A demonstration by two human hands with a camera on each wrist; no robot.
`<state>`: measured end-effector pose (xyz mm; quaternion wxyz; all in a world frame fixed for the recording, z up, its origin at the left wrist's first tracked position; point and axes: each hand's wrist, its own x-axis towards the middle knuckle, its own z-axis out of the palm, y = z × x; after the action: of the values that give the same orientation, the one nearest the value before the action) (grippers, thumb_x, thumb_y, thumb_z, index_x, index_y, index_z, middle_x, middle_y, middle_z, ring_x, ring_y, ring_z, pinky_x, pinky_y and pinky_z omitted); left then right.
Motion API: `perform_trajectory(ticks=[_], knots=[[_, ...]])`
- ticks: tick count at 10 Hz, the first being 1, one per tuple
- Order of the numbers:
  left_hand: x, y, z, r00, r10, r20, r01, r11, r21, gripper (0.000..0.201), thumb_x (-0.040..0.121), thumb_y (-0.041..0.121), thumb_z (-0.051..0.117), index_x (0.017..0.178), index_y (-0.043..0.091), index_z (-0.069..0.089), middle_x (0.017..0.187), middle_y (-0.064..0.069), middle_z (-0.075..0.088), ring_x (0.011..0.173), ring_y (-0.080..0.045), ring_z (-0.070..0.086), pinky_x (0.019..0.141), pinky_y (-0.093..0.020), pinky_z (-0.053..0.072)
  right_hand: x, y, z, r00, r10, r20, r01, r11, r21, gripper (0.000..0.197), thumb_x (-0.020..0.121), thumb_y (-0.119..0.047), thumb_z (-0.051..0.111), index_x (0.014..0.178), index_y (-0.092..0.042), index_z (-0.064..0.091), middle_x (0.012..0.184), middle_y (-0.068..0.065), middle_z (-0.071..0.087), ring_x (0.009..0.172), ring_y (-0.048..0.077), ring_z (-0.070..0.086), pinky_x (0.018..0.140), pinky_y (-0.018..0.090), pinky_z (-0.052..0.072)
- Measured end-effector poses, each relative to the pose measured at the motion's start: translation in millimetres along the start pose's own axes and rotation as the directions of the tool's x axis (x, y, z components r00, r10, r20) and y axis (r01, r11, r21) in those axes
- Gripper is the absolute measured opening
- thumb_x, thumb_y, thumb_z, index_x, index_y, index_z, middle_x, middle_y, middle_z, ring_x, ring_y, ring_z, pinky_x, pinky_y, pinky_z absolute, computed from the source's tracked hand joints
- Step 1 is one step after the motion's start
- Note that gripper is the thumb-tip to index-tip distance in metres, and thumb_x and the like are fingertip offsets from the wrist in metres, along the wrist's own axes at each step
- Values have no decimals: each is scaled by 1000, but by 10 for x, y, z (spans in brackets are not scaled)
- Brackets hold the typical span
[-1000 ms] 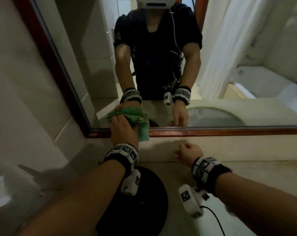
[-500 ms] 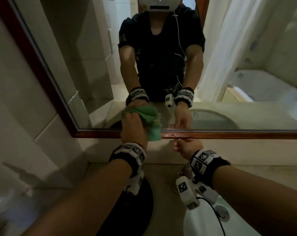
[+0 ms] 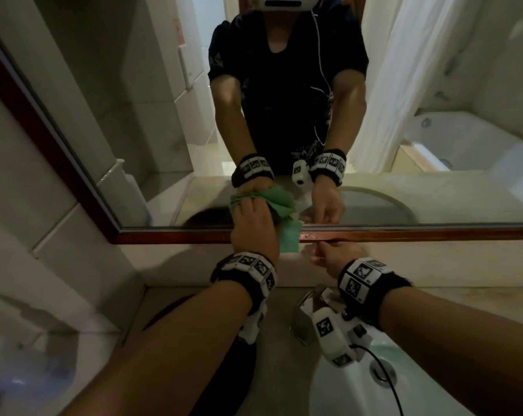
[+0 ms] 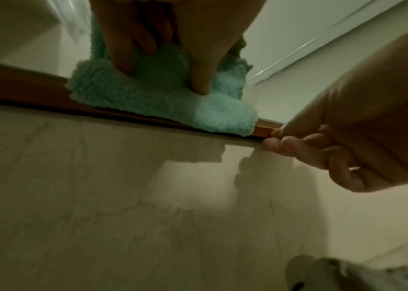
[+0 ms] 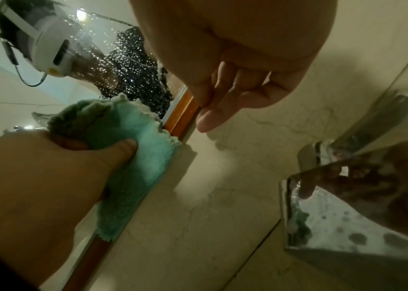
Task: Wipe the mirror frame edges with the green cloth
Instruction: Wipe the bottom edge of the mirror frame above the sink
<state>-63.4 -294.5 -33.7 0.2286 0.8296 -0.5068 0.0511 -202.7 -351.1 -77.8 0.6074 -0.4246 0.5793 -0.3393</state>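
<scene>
The mirror's reddish-brown wooden frame (image 3: 404,234) runs along the bottom and up the left side. My left hand (image 3: 254,226) grips the bunched green cloth (image 3: 288,238) and presses it onto the bottom edge of the frame (image 4: 23,92). In the left wrist view the cloth (image 4: 163,102) covers the rail under my fingers (image 4: 199,78). Just right of the cloth, my right hand (image 3: 329,255) hangs below the rail, fingers curled, holding nothing; its fingertips (image 5: 204,118) sit next to the frame (image 5: 182,116).
A white basin (image 3: 344,385) with a drain (image 3: 382,372) lies at lower right. A chrome tap (image 3: 309,313) stands at the counter's back. A dark round object (image 3: 218,382) sits under my left forearm. Beige tiled wall (image 3: 29,190) is at left.
My left hand has slid the green cloth rightward along the bottom rail, away from the corner. My right hand has risen closer to the frame. The view has shifted right.
</scene>
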Motion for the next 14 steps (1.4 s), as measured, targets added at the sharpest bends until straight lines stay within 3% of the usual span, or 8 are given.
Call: perform_trajectory(ticks=[1,2,3,5,6,8,11,14], knots=[[47,-123,-39,996,-10,-94,10,1000,0,43,66,21,83,96,10,55,100,-13,57,95,-31,58,55,-35,52,34,17,14,1000,6,-2,-6,1000,-2,27,99,-6,44,76,-6,57,87,10,65,37,0,61,31,9,37],[71,-318,-88,994,-55,-98,52,998,-30,43,83,26,69,117,7,50,123,-15,49,118,-31,46,84,-42,50,43,43,73,1000,-9,-11,10,997,70,21,100,-6,43,85,0,57,78,8,64,40,5,63,35,13,45],[71,-320,-52,993,-43,-114,42,999,-11,51,82,33,68,120,7,47,127,-15,47,122,-31,42,89,-41,49,83,49,93,999,15,-46,-9,992,123,25,99,-12,48,77,-3,57,70,6,63,56,15,64,62,25,57],[7,210,37,974,211,-87,-203,975,88,56,55,42,84,90,10,53,93,-13,58,86,-31,56,66,-35,50,248,81,-100,997,13,-73,-6,996,94,19,97,-15,52,93,3,57,90,14,64,67,18,67,55,21,57],[5,261,-14,921,387,-53,-373,912,172,42,61,31,82,87,13,56,88,-10,57,80,-27,54,67,-36,47,327,102,-176,998,1,-69,-3,1000,-17,41,90,-22,61,118,7,55,112,19,65,96,26,68,81,33,59],[289,-724,-216,678,698,-229,-617,710,339,38,79,12,51,115,5,45,107,-20,63,97,-35,56,83,-45,52,498,236,-153,995,-20,-99,8,992,-123,25,82,-42,61,75,-18,58,102,13,71,94,25,70,87,42,57],[414,-784,-107,406,905,-129,-778,416,470,40,95,8,45,136,7,45,141,-12,43,127,-32,40,108,-49,34,307,210,27,984,-15,-176,48,982,182,22,98,-18,49,80,-11,59,72,8,69,46,5,66,45,20,48],[358,-161,-14,343,934,95,-860,272,432,46,95,12,30,137,16,47,148,-1,41,137,-23,36,112,-44,27,366,204,-11,995,-63,-80,74,989,130,14,95,-17,55,88,-5,60,78,9,71,64,12,70,64,28,58]])
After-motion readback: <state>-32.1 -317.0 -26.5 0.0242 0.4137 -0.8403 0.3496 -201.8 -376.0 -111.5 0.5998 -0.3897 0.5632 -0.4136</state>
